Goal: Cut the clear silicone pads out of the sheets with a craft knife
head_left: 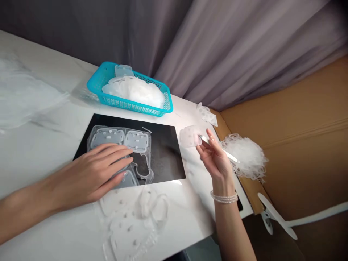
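Moulded sheet (137, 141): clear plastic with rounded panels, lying on the black mat (168, 156) left of centre; one opening shows bare mat. More clear plastic (127, 228) covers the worktop (67, 232) at lower centre; whether it is the same sheet cannot be told.
Left hand (102, 170): laid over the sheet, fingers extended, grasping nothing; how firmly it presses cannot be told.
Right hand (217, 159): closed around a slim tool (230, 155), with a translucent piece (187, 137) at its fingertips, right of the mat.
Hazard at the tool: its tip lies close to fingers and piece; a slip of the grip could presumably scratch the piece or nick a finger.
Hazard at the sheet: the plastic looks thin and slick, so a light left hand might let it slide or bend at the opening.
Turquoise basket (130, 105): upper centre, heaped with translucent pieces (138, 90); one panel (123, 70) stands above the far rim, and careless additions could topple it.
Curled scraps (244, 156): bunched at right against brown cardboard (304, 108); whether a box contains them is unclear. A brushing right forearm could snag them.
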The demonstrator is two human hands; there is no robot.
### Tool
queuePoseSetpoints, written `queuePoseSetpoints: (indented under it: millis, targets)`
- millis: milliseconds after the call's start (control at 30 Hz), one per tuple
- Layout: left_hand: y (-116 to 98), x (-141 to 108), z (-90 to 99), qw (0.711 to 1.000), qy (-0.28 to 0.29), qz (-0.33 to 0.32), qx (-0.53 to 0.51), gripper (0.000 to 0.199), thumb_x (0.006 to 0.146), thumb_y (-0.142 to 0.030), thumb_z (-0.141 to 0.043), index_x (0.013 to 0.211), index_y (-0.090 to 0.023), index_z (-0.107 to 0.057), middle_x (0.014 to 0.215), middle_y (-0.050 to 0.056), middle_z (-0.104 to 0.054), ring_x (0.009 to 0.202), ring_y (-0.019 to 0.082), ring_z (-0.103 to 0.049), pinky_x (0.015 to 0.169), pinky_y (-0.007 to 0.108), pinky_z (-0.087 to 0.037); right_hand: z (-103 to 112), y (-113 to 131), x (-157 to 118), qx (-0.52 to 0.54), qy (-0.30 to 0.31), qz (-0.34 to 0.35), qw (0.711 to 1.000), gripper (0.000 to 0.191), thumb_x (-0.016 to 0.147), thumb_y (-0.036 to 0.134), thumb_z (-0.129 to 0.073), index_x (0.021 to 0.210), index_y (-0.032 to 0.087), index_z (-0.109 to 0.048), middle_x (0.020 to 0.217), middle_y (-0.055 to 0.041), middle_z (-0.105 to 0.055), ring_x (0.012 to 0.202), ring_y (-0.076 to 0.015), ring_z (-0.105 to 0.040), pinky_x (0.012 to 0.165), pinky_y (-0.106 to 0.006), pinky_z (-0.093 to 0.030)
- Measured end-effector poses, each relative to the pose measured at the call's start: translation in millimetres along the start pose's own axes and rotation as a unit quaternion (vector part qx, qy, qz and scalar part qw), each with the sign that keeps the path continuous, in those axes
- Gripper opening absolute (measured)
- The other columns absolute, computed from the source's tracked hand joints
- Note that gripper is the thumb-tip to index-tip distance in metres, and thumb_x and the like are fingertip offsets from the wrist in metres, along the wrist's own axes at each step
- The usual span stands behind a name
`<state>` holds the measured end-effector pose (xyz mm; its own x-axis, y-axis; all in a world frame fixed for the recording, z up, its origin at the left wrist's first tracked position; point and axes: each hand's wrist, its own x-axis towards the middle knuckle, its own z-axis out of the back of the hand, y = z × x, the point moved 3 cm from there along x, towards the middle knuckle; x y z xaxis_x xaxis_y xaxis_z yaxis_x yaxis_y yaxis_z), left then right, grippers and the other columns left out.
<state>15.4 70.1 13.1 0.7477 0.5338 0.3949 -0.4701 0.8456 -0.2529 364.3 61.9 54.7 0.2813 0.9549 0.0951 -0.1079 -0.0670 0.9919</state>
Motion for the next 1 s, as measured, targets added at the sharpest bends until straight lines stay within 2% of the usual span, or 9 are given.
queuePoseSetpoints:
  millis: [167, 267, 333, 400, 533, 633, 767, 867, 1000]
  targets:
    - [-19.4, 49.2, 15.3, 0.978, -0.045, 0.106, -0.173, 0.040, 0.106, -0.028, -0.031, 0.139, -0.021, -0.054, 0.128, 0.006, -0.070, 0.108, 0.019, -0.070, 0.084, 0.028, -0.060, -21.7, 13.8, -4.4, 0.099, 0.027, -0.013, 0.995, 0.033, 0.096, 0.040, -0.055, 0.125, 0.026, -0.061, 0.119, -0.0094, -0.074, 0.119, -0.0235, -0.066, 0.102, -0.047, -0.054]
    - [-32.4, 85.7, 11.2, 0.949, 0.032, 0.116, -0.290, 0.053, 0.107, -0.023, -0.009, 0.152, -0.012, -0.034, 0.129, 0.016, -0.068, 0.102, 0.018, -0.073, 0.079, 0.028, -0.061, -43.5, 21.7, -15.1, 0.128, 0.050, 0.007, 0.991, 0.030, 0.096, 0.040, -0.055, 0.121, 0.025, -0.062, 0.114, -0.0086, -0.076, 0.112, -0.0244, -0.070, 0.101, -0.048, -0.053]
    - [-37.1, 102.6, 5.3, 0.895, 0.080, 0.169, -0.405, 0.056, 0.106, -0.027, -0.005, 0.154, -0.008, -0.027, 0.136, 0.022, -0.061, 0.109, 0.022, -0.071, 0.085, 0.035, -0.061, -63.0, 25.5, -25.1, 0.154, 0.103, -0.001, 0.983, 0.027, 0.096, 0.038, -0.056, 0.118, 0.025, -0.065, 0.114, -0.0075, -0.076, 0.107, -0.0241, -0.072, 0.101, -0.048, -0.053]
    - [-39.1, 109.6, 1.0, 0.779, 0.067, 0.244, -0.573, 0.057, 0.106, -0.035, -0.010, 0.151, -0.006, -0.030, 0.140, 0.025, -0.057, 0.114, 0.026, -0.068, 0.094, 0.044, -0.058, -80.9, 29.6, -35.5, 0.188, 0.176, -0.021, 0.966, 0.032, 0.099, 0.045, -0.052, 0.118, 0.025, -0.067, 0.115, -0.0079, -0.075, 0.106, -0.0247, -0.072, 0.102, -0.049, -0.052]
    - [-39.4, 101.5, 0.9, 0.471, -0.019, 0.337, -0.815, 0.063, 0.103, -0.050, -0.023, 0.143, -0.005, -0.042, 0.130, 0.025, -0.064, 0.113, 0.032, -0.067, 0.102, 0.056, -0.050, -89.3, 37.6, -45.0, 0.239, 0.220, -0.045, 0.945, 0.068, 0.098, 0.069, -0.025, 0.118, 0.021, -0.069, 0.108, -0.0116, -0.077, 0.107, -0.0290, -0.072, 0.097, -0.051, -0.054]
    - [-37.1, 94.8, 8.4, 0.360, -0.030, 0.328, -0.873, 0.071, 0.101, -0.058, -0.025, 0.140, -0.004, -0.048, 0.127, 0.025, -0.065, 0.119, 0.038, -0.063, 0.102, 0.062, -0.046, -71.8, 36.4, -38.9, 0.237, 0.118, -0.020, 0.964, 0.072, 0.095, 0.074, -0.024, 0.110, 0.021, -0.071, 0.086, -0.0105, -0.080, 0.079, -0.0273, -0.077, 0.074, -0.043, -0.060]
    - [-34.2, 93.0, 17.1, 0.326, 0.012, 0.305, -0.895, 0.077, 0.099, -0.064, -0.024, 0.141, -0.005, -0.050, 0.136, 0.026, -0.060, 0.126, 0.044, -0.056, 0.102, 0.064, -0.044, -51.9, 27.3, -30.6, 0.205, 0.000, 0.032, 0.978, 0.061, 0.095, 0.071, -0.031, 0.088, 0.022, -0.067, 0.056, -0.0044, -0.072, 0.048, -0.0212, -0.069, 0.051, -0.032, -0.053]
    - [-34.4, 92.3, 20.3, 0.321, 0.044, 0.290, -0.900, 0.080, 0.097, -0.067, -0.024, 0.141, -0.006, -0.051, 0.139, 0.025, -0.057, 0.127, 0.047, -0.054, 0.101, 0.063, -0.044, -51.4, 23.0, -31.5, 0.189, -0.036, 0.064, 0.979, 0.049, 0.095, 0.065, -0.044, 0.069, 0.024, -0.050, 0.054, -0.0007, -0.070, 0.053, -0.0209, -0.071, 0.064, -0.035, -0.057]
    - [-35.4, 89.0, 20.7, 0.333, 0.063, 0.282, -0.898, 0.080, 0.097, -0.068, -0.026, 0.140, -0.007, -0.052, 0.144, 0.022, -0.054, 0.127, 0.048, -0.053, 0.100, 0.064, -0.045, -64.6, 23.0, -41.2, 0.142, -0.016, 0.080, 0.986, 0.034, 0.094, 0.045, -0.060, 0.073, 0.025, -0.044, 0.072, -0.0023, -0.078, 0.085, -0.0245, -0.077, 0.089, -0.042, -0.055]
